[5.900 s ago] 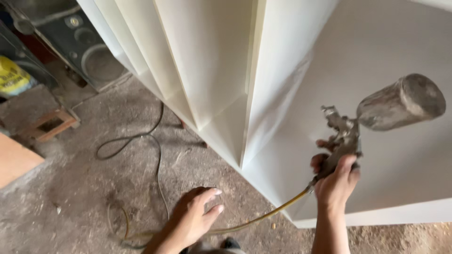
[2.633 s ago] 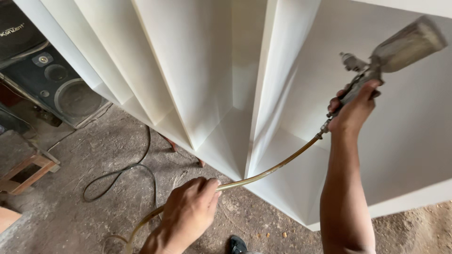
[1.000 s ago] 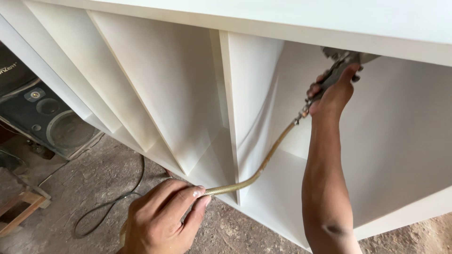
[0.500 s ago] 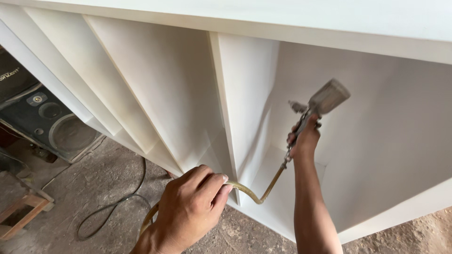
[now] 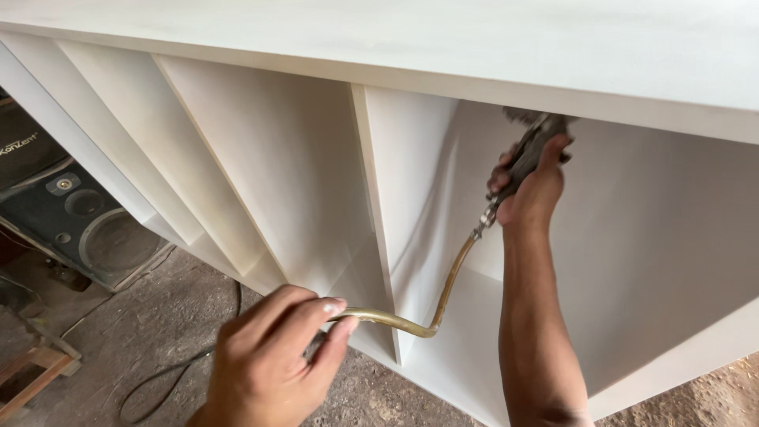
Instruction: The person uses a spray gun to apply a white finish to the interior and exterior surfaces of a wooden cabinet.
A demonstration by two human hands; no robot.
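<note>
1. Your right hand [image 5: 531,188] grips the spray gun [image 5: 528,149] high inside the right bay of the white cabinet [image 5: 300,182]; its nozzle is hidden behind the top board.
2. Your left hand [image 5: 273,360] is closed around the hose [image 5: 443,292], holding it off the divider edge.
3. Every visible panel looks evenly white; judging by that, most coating seems done, leaving this bay's upper corner.
</note>
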